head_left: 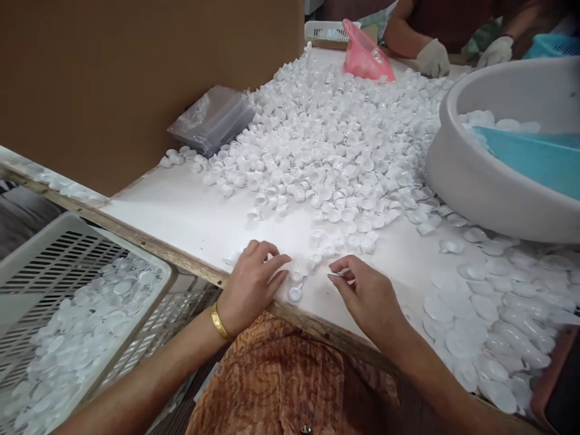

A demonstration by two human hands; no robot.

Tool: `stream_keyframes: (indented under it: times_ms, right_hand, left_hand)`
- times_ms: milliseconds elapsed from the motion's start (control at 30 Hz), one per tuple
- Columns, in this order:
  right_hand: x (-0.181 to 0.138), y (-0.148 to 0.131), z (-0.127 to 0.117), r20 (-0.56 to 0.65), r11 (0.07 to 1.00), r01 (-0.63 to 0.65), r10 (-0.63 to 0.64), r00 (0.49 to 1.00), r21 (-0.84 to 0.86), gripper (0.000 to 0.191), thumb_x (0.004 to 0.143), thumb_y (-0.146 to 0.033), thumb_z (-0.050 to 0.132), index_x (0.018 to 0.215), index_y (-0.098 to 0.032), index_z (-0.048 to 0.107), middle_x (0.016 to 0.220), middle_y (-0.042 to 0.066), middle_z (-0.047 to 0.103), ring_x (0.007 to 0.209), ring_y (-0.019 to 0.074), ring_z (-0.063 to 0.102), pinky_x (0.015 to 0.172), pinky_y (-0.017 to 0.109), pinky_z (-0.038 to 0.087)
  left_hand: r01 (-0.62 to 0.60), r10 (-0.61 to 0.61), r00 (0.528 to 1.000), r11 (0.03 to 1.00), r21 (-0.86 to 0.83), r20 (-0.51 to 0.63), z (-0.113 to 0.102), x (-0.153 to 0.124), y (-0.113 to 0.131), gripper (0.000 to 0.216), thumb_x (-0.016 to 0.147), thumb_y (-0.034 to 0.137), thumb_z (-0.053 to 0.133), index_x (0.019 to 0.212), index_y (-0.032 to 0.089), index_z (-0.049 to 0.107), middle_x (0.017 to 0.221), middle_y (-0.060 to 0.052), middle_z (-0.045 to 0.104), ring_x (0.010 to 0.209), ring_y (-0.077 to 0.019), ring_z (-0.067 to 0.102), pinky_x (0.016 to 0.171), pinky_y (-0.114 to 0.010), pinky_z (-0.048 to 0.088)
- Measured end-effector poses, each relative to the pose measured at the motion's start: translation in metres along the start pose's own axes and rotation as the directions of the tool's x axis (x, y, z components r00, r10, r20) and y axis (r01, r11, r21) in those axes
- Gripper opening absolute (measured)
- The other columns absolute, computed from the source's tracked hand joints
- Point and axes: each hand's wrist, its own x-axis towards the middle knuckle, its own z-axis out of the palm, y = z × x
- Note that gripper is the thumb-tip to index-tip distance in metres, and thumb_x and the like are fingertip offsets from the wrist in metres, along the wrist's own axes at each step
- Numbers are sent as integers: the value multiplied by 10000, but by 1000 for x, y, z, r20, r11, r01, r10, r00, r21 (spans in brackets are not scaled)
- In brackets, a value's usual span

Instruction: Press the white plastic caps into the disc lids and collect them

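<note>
My left hand [256, 275], with a gold-coloured bracelet [219, 321] at the wrist, rests at the table's near edge. Its thumb and index finger are apart, and nothing shows between them. Just right of those fingertips lies a small white plastic cup-shaped piece [295, 293], with another white piece [315, 261] a little farther back. Opposite, my right hand [369, 296] is closed in a pinch, thumb near index finger. A thin pale edge shows at its fingertips, too small to name. White pieces [232, 257] lie partly hidden behind my left hand.
A large heap of white cup-shaped pieces [335, 139] covers the table [181, 211]. A grey tub [493, 193] holds a blue scoop [534, 154]. Also around are a pink scoop [365, 54], plastic bags [212, 118], a filled basket [149, 260] and a co-worker's gloved hands [434, 58].
</note>
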Motion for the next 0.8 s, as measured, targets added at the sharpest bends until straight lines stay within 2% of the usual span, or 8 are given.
stream_keyframes:
  times_ms: [100, 200, 300, 367, 433, 533, 667, 800]
  right_hand:
    - [6, -10, 11, 39, 978, -59, 52, 998, 201, 92, 856, -266, 479, 880, -206, 545, 764, 15, 633, 660, 142, 629, 618, 261, 488]
    - [15, -16, 21, 62, 947, -116, 102, 993, 299, 97, 853, -260, 479, 906, -199, 532, 791, 18, 627, 610, 129, 627, 580, 254, 500]
    - [21, -18, 25, 37, 928, -141, 137, 990, 345, 95, 857, -258, 486, 925, -199, 514, 777, 10, 626, 587, 125, 623, 555, 245, 503]
    - [22, -18, 24, -42, 964, -33, 46, 998, 263, 67, 862, -245, 492, 887, -194, 526, 769, 14, 625, 641, 136, 626, 599, 254, 506]
    - [22, -18, 26, -106, 984, 154, -144, 984, 91, 65, 869, -195, 479, 857, -181, 542, 834, 43, 630, 750, 154, 624, 681, 269, 501]
    - [19, -12, 32, -66, 918, 365, -378, 923, -156, 144, 875, -97, 426, 869, -160, 556, 962, 85, 630, 870, 172, 607, 750, 280, 488]
    - [15, 1, 43, -30, 802, 500, -537, 843, -328, 175, 857, -55, 440, 921, -152, 571, 1109, 94, 612, 925, 183, 599, 773, 288, 498]
    - [14, 3, 43, -10, 724, 560, -615, 788, -403, 192, 864, -70, 443, 966, -134, 593, 1146, 105, 609, 964, 194, 594, 820, 298, 502]
  left_hand:
    - [25, -21, 993, 999, -33, 120, 8, 8, 12, 190, 860, 309, 497, 948, 202, 626, 850, -48, 579, 833, -192, 499, 748, -334, 402]
    - [69, -72, 990, 997, 29, 119, 14, 16, 15, 198, 861, 336, 496, 887, 201, 639, 830, -46, 594, 828, -198, 519, 741, -347, 381]
    - [88, -91, 991, 995, 36, 96, 13, 20, 10, 200, 864, 328, 491, 878, 203, 647, 826, -45, 602, 824, -194, 529, 737, -341, 376]
    - [104, -103, 992, 995, -5, 79, 10, 19, 6, 216, 879, 306, 463, 880, 202, 651, 808, -42, 601, 803, -182, 532, 724, -323, 385]
    - [117, -115, 992, 992, -54, 47, 7, 18, 3, 244, 893, 286, 428, 890, 195, 654, 796, -41, 598, 790, -171, 533, 715, -307, 397]
    - [124, -124, 992, 988, -97, 6, 5, 14, -1, 256, 895, 281, 420, 885, 183, 656, 787, -41, 595, 782, -166, 534, 710, -296, 409]
    - [93, -95, 995, 992, -86, -18, 9, 10, -2, 238, 889, 264, 433, 875, 178, 655, 772, -40, 585, 781, -171, 523, 725, -314, 416]
    - [70, -79, 994, 991, -112, -81, 13, 18, 4, 229, 888, 229, 427, 940, 165, 640, 807, -47, 581, 804, -171, 519, 743, -313, 428]
